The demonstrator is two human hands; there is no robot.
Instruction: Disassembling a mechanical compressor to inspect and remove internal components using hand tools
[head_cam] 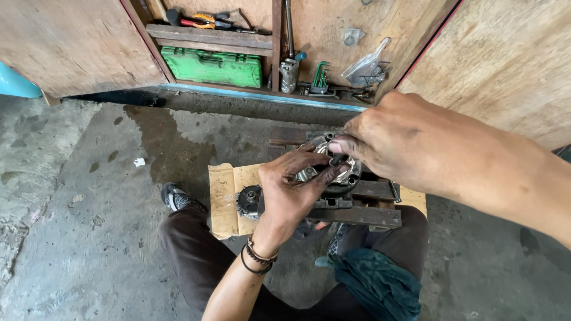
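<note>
With our left hand point(291, 190) curled around the round metal clutch assembly point(333, 169) on the wooden block point(357, 208) and our right hand point(380, 139) just above it pinching a small dark part point(338, 159), we judge greasy fingers could drop that part.

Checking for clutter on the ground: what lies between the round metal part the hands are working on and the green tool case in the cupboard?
In the head view, only bare, stained concrete floor lies between the round metal part and the green tool case.
</note>
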